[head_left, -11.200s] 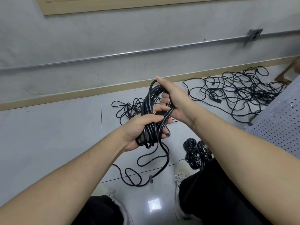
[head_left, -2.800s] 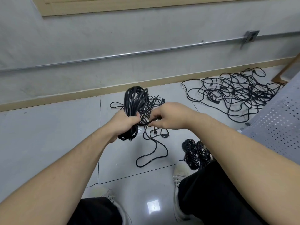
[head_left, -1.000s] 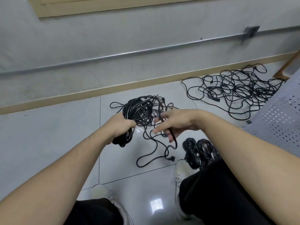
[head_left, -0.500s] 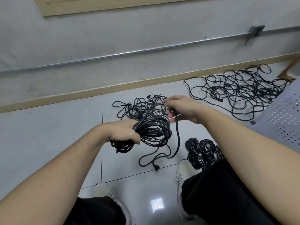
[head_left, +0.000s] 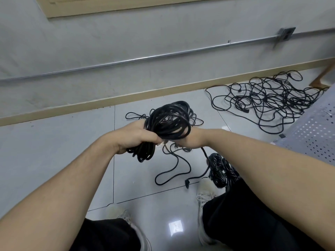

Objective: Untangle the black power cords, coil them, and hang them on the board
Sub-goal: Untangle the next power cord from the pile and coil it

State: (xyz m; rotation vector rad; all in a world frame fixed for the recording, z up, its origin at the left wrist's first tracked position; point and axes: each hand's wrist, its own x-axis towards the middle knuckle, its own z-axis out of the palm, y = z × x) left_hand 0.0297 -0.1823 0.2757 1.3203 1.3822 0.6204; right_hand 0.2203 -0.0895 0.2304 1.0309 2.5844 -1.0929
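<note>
My left hand (head_left: 136, 138) grips a thick coil of black power cord (head_left: 168, 120) round its middle, held above the floor. My right hand (head_left: 192, 140) is right beside it, fingers hidden behind the coil's loops. The cord's loose tail (head_left: 206, 160) drops from under that hand, and its plug (head_left: 186, 183) hangs near my shoe. A big tangle of black cords (head_left: 268, 100) lies on the floor at the right by the wall. Thin loose cords (head_left: 174, 167) lie below and behind the coil.
Two finished black coils (head_left: 221, 169) lie on the floor by my right shoe (head_left: 206, 192). A grey perforated board (head_left: 311, 134) leans in at the right edge. A wall with a metal conduit (head_left: 145, 57) runs along the back.
The coil has been raised and turned upright. My right hand has come in from the upper right against the coil, bringing the tail round it. The plug now hangs further right.
</note>
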